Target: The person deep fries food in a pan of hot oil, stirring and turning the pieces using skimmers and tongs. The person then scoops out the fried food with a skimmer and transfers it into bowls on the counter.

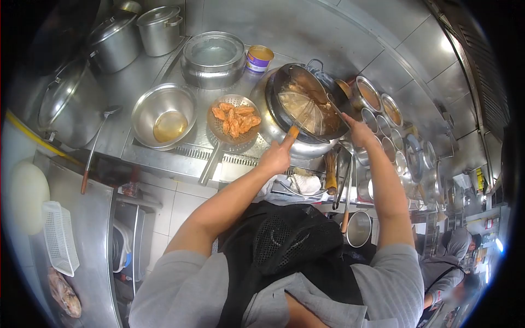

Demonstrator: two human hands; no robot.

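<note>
My left hand [275,158] is closed around a short wooden handle [293,132] at the near rim of a wok [292,81]. This wok sits tilted over the stove, and brown sauce with pale food [301,109] lies in it. Closed around a long-handled metal cooking utensil [334,107], my right hand [361,133] is at the wok's right side. The utensil's working end reaches into the wok and is hard to make out. Left of the wok, a perforated strainer [219,158] holds several fried orange-brown pieces [235,119].
A steel bowl [143,117] with yellowish liquid, a lidded pot [213,76] and a purple can [258,61] stand on the left. Seasoning containers [368,94] line the right. A brush [331,169] and cloth [305,184] lie in front. Another person [445,262] is at the far right.
</note>
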